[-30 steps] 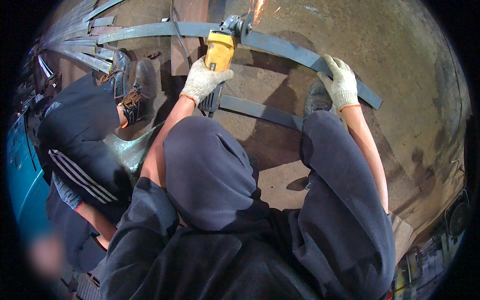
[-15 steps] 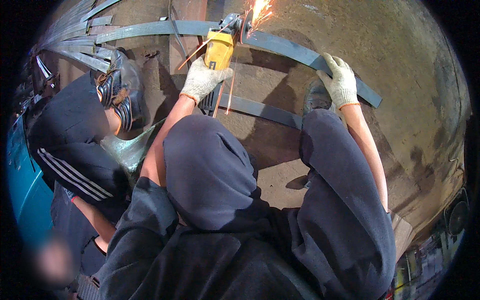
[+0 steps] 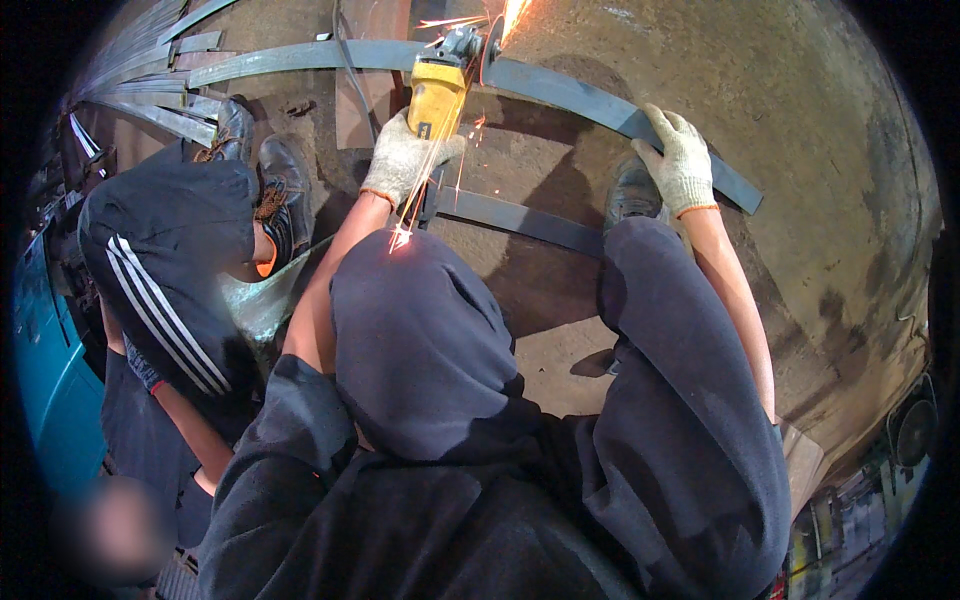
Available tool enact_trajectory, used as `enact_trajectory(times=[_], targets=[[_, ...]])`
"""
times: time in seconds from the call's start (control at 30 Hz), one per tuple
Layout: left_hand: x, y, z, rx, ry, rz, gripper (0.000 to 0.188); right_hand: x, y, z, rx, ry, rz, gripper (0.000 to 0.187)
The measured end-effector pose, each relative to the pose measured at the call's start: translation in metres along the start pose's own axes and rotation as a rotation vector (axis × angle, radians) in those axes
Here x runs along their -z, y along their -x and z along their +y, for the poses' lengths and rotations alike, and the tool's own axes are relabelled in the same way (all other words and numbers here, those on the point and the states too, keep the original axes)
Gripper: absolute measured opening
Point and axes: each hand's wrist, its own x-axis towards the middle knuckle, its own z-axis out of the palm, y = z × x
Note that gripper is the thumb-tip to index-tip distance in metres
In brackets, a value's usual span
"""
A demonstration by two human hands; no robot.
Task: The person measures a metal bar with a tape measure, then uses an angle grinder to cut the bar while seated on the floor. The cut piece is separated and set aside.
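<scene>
My left hand [image 3: 407, 160], in a white knit glove with an orange cuff, is wrapped round the yellow body of an angle grinder [image 3: 438, 98]. The grinder's disc [image 3: 490, 50] meets a long grey metal strip [image 3: 570, 95], and orange sparks fly upward and back toward my knee. Toward the strip's right end, my gloved right hand [image 3: 682, 160] grips its near edge, fingers over the top; my shoe is just below. Nearer to me lies a second flat metal strip [image 3: 520, 222], its left end by the grinder's rear and its right end by my shoe.
At the far left, many metal strips [image 3: 140, 70] fan out in a pile. A co-worker in dark striped trousers [image 3: 170, 270] sits close on my left, shoes [image 3: 285, 190] near my left forearm. A cable [image 3: 350, 60] crosses under the strip. A round dark speaker-like thing [image 3: 912, 432] stands right.
The grinder has shifted very slightly left, and sparks now reach my knee. The co-worker's legs have moved right, and a second shoe has come into view. My right hand stays put.
</scene>
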Motion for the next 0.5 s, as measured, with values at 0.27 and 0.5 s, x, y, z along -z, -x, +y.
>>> enact_trajectory(times=[0.27, 0.5], targets=[[0.000, 0.010, 0.010, 0.045, -0.031, -0.009, 0.054, 0.000, 0.002, 0.000, -0.011, 0.007, -0.010, 0.057], [-0.002, 0.018, -0.001, 0.045, 0.024, 0.020, 0.054, 0.001, 0.006, 0.000, 0.013, -0.018, -0.005, 0.056]])
